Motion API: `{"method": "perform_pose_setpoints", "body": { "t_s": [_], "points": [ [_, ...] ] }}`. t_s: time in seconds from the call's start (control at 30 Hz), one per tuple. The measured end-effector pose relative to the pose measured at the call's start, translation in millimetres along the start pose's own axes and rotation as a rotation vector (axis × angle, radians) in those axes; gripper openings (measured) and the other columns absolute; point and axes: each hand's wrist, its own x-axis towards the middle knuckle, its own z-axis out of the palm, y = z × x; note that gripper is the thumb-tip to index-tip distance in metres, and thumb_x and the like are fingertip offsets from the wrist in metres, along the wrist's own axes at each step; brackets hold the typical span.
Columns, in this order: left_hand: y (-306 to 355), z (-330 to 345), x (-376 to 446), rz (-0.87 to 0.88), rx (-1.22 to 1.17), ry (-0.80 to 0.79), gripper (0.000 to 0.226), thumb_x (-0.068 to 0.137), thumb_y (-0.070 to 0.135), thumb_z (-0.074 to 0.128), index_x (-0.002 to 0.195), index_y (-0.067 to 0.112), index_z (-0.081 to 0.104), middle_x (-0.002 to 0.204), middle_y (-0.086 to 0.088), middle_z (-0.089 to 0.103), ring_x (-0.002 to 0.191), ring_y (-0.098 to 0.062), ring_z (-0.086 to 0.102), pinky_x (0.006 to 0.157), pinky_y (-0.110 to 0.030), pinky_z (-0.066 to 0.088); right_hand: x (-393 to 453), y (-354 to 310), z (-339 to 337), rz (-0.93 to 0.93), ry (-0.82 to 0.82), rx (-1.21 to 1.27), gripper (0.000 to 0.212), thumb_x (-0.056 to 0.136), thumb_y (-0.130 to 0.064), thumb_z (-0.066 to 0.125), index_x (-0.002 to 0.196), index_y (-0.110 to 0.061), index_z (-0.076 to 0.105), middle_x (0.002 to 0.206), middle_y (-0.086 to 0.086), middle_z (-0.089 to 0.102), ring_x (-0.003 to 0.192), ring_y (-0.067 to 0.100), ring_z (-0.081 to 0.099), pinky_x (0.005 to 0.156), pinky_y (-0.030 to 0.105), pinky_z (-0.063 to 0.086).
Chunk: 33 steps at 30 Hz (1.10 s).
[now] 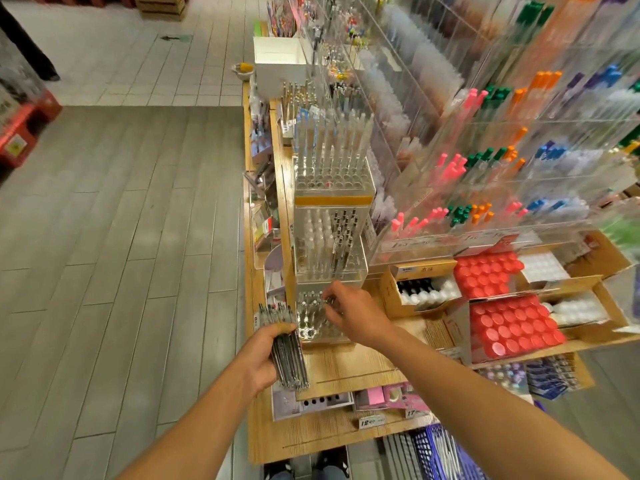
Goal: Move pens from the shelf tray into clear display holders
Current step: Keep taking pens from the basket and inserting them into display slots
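Slim pens (289, 355), clear perforated holder (317, 320)

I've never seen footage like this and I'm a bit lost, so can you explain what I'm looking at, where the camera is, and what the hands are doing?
There is no machine here: it is one picture from a camera worn on a person's head, looking down at their own arms in a stationery shop. The left hand grips a bundle of pens. The right hand reaches over a clear holder full of round holes on the wooden shelf, pinching what looks like one pen at a hole. Behind it stand taller clear holders already holding pens. To the right are boxes of red caps.
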Motion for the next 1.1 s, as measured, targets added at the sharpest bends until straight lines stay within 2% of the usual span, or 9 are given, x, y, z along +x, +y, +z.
{"method": "perform_pose_setpoints", "body": {
  "t_s": [0.2,0.43,0.57,0.77,0.83,0.93,1.1],
  "points": [
    [2.6,-4.1,2.8,-0.02,0.029,0.013,0.023,0.073,0.004,0.071,0.094,0.002,0.062,0.076,-0.013,0.062,0.071,-0.026,0.058,0.073,-0.041,0.049,4.4,-9.0,-2.5,-0.006,-0.008,-0.063,0.018,0.097,-0.017,0.052,0.113,-0.01,0.053,0.097,0.008,0.065,0.084,0.023,0.059,0.069,0.033,0.046],
    [3.3,-3.8,0.3,-0.023,0.054,0.019,0.022,0.073,0.005,0.073,0.092,0.003,0.063,0.075,-0.013,0.063,0.071,-0.025,0.059,0.072,-0.04,0.049,3.6,-6.3,10.0,-0.087,0.007,-0.174,0.018,0.094,-0.013,0.055,0.108,-0.009,0.066,0.108,0.005,0.06,0.101,0.023,0.055,0.077,0.033,0.048],
    [6.3,-0.8,-2.8,-0.018,0.072,0.012,0.024,0.071,0.006,0.073,0.092,0.002,0.062,0.075,-0.013,0.062,0.071,-0.025,0.058,0.073,-0.04,0.048,7.2,-1.6,22.4,-0.102,0.028,-0.233,0.022,0.092,-0.014,0.059,0.11,-0.009,0.07,0.108,0.005,0.058,0.105,0.023,0.049,0.072,0.024,0.032],
    [8.1,3.2,-9.8,-0.005,0.129,0.009,0.03,0.07,0.009,0.074,0.098,0.002,0.064,0.076,-0.012,0.062,0.068,-0.023,0.058,0.067,-0.038,0.049,10.0,-7.6,30.2,-0.064,0.045,-0.295,0.026,0.086,-0.013,0.063,0.11,-0.015,0.072,0.106,0.002,0.058,0.102,0.023,0.048,0.083,0.031,0.041],
    [8.0,4.7,-11.9,-0.001,0.143,0.006,0.029,0.07,0.011,0.074,0.096,0.002,0.065,0.075,-0.011,0.063,0.066,-0.023,0.059,0.065,-0.036,0.05,9.2,-9.9,28.1,-0.051,0.038,-0.26,0.029,0.087,-0.016,0.063,0.114,-0.018,0.07,0.109,0.002,0.059,0.106,0.024,0.05,0.087,0.036,0.044],
    [7.2,7.0,-14.4,0.007,0.158,0.004,0.03,0.07,0.011,0.075,0.096,0.001,0.066,0.075,-0.011,0.062,0.066,-0.023,0.058,0.064,-0.036,0.05,6.8,-11.9,25.0,-0.033,0.066,-0.235,0.027,0.09,-0.017,0.058,0.114,-0.025,0.067,0.111,-0.001,0.063,0.107,0.022,0.053,0.088,0.037,0.041],
    [6.4,8.7,-17.9,0.025,0.196,-0.022,0.03,0.069,0.011,0.076,0.096,0.0,0.067,0.075,-0.013,0.063,0.063,-0.023,0.061,0.061,-0.035,0.053,5.3,-24.4,19.4,0.157,0.088,0.125,0.021,0.097,-0.025,0.051,0.104,-0.022,0.071,0.091,-0.001,0.074,0.089,0.023,0.066,0.09,0.037,0.046]
  ]
}}
